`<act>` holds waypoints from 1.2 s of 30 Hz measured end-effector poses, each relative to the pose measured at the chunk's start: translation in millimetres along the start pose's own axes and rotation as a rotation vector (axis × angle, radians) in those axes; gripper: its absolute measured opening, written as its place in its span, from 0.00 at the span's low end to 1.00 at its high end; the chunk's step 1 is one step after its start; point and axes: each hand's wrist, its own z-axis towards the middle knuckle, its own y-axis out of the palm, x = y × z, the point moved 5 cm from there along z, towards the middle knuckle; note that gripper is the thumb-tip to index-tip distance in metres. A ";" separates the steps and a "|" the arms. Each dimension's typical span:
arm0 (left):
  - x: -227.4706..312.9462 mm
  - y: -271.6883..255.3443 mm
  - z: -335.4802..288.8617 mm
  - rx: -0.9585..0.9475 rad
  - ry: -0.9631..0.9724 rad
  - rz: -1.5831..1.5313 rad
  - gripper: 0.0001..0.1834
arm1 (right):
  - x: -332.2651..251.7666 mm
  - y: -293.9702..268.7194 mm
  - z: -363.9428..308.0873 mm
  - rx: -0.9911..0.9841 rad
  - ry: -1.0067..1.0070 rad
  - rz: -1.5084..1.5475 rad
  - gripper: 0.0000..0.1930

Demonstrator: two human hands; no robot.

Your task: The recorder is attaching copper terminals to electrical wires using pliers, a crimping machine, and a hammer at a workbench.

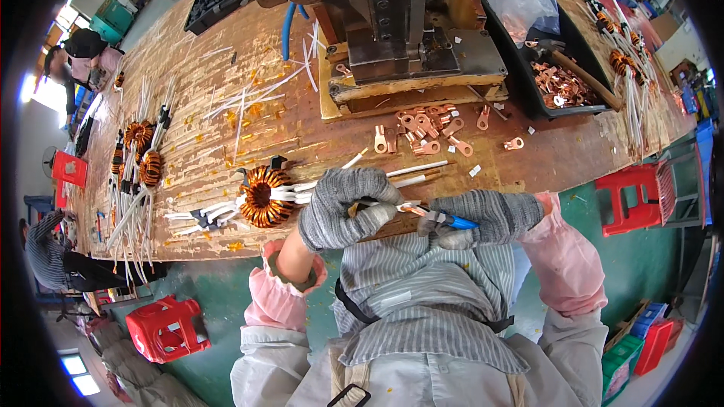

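Both forearms enter from the lower edge and converge at centre. Each wears a pink sleeve cover over a light jacket sleeve, and each hand wears a grey knit glove.

Left hand [341,207]: wrist bent, bare skin visible between glove and sleeve cover. Fingers curled into a closed grip, knuckles upward, thumb pointing toward the right hand.

Right hand [486,217]: lies level, back of hand upward, fingers wrapped in a closed grip. It sits just right of the left grip, nearly touching.
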 end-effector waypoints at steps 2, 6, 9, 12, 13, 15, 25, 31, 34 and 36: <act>-3.1 -0.1 -1.8 0.009 0.000 -0.011 0.06 | -18.3 -2.6 5.4 -0.063 0.015 0.062 0.19; -2.1 -1.6 -0.8 0.030 -0.039 -0.035 0.06 | -14.6 -2.6 8.0 -0.010 0.020 0.122 0.19; -2.2 -1.9 -0.8 0.041 -0.031 -0.020 0.06 | -13.8 0.2 7.9 0.053 0.060 0.216 0.19; -1.6 -0.8 -0.6 0.044 -0.034 -0.007 0.06 | -13.3 -1.1 8.3 0.060 -0.039 -0.070 0.20; -1.7 -1.0 0.0 0.025 -0.030 -0.006 0.06 | -8.2 -1.1 6.9 0.048 0.003 -0.026 0.21; -1.9 -1.1 0.7 -0.003 -0.026 -0.016 0.06 | -5.8 -2.0 5.8 0.034 0.036 -0.081 0.22; -11.2 -0.2 -1.7 0.028 -0.125 -0.076 0.08 | -25.8 -10.3 14.6 0.145 0.256 -0.254 0.15; -8.7 0.3 3.0 0.086 -0.176 -0.062 0.08 | -11.2 4.0 4.8 0.636 0.193 -0.229 0.13; -12.3 1.9 2.0 0.179 -0.287 -0.108 0.07 | 0.7 -3.9 -16.0 0.807 0.246 0.417 0.18; -15.5 3.2 3.8 0.239 -0.341 -0.113 0.07 | -11.9 -16.4 -23.8 0.930 0.154 -0.100 0.19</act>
